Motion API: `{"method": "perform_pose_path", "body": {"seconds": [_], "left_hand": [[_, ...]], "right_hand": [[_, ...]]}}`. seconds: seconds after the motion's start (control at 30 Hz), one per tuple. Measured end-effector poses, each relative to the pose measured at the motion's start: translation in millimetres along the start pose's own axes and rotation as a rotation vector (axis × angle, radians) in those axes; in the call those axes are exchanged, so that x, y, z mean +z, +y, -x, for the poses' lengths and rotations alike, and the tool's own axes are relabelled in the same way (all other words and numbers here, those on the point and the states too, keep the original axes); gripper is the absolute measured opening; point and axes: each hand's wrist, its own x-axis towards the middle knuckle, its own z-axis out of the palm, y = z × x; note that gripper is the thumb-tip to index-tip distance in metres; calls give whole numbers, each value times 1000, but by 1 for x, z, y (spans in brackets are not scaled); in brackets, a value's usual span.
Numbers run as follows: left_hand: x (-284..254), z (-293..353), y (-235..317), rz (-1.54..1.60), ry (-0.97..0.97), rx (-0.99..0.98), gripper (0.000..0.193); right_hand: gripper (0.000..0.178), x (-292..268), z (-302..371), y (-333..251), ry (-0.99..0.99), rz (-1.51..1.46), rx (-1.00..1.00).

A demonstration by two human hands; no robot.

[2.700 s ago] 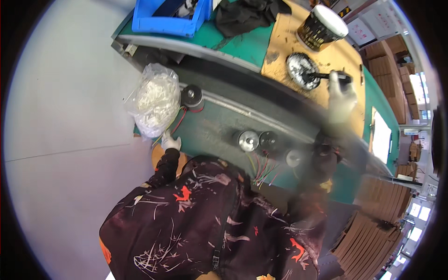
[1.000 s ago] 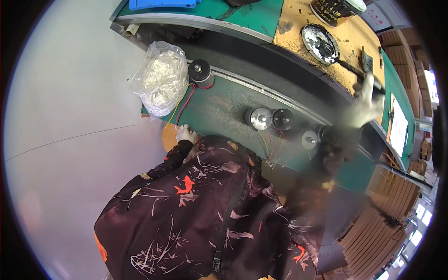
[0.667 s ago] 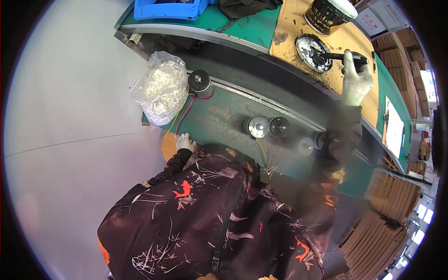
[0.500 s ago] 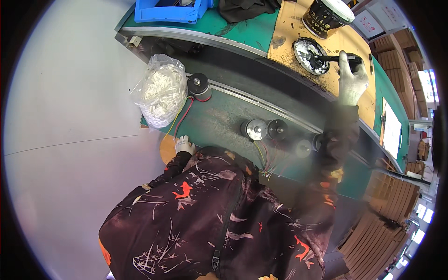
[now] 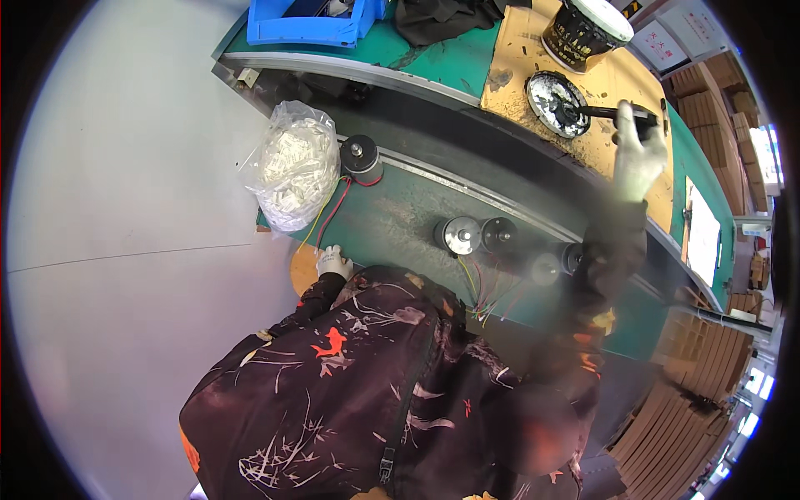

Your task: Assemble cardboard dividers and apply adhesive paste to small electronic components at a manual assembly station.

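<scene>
Our right hand [image 5: 640,154] grips a black brush [image 5: 607,112] whose tip rests in the round dish [image 5: 557,92] on the cardboard sheet [image 5: 617,83]. Our left hand [image 5: 333,261] rests, loosely curled, at the bench edge [image 5: 392,233].

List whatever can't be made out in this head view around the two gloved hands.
- Right hand: motion-blurred; its grip on the dark brush handle is unclear.
- Brush tip: lost in the grey paste of the round dish.
- Left hand: palm hidden at the bench edge; what it touches is unclear.
- Small motors by the right sleeve: blurred.
- Blue bin: cut by the top edge.
</scene>
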Motion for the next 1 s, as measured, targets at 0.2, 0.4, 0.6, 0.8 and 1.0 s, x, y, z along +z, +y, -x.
{"method": "perform_pose_path", "body": {"seconds": [0.2,0.4,0.6,0.8,1.0], "left_hand": [[5,-1,-5,-7,-1,19,38],[3,-4,-7,81,9,-66,36],[8,-11,-8,53,-17,-44,35],[12,-12,-11,51,15,-53,30],[14,-12,-13,117,66,-40,20]], "right_hand": [[11,-12,113,-30,-27,-115,-117],[16,-10,233,42,-171,-84,450],[19,-11,270,50,-162,108,390],[18,-11,278,53,-162,78,435],[19,-8,283,60,-151,39,531]]}}
